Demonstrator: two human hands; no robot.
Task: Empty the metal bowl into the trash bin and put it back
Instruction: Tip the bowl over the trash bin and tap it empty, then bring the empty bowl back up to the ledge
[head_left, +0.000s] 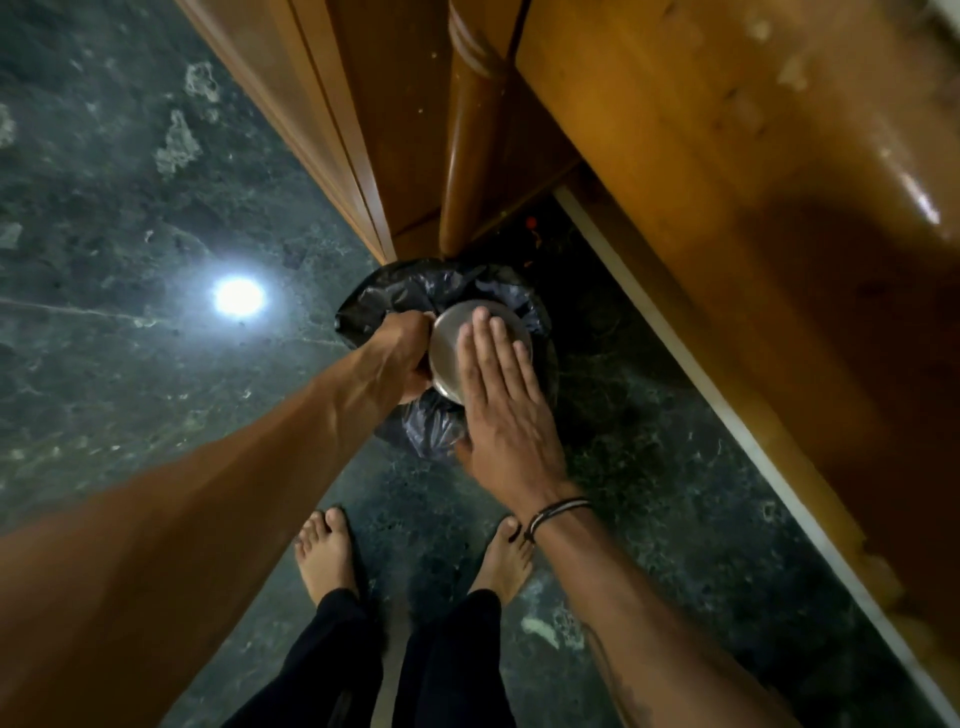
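Note:
The metal bowl (453, 332) is turned upside down over the trash bin (395, 296), which is lined with a black bag and stands on the floor. My left hand (400, 353) grips the bowl's rim on its left side. My right hand (501, 395) lies flat with its fingers spread on the bowl's upturned bottom. The bowl's inside and whatever was in it are hidden.
A wooden table leg (467, 156) rises just behind the bin. A wooden panel (322, 104) runs along the left and a wooden table top (753, 182) on the right. My bare feet (327, 551) stand on the dark green marble floor in front of the bin.

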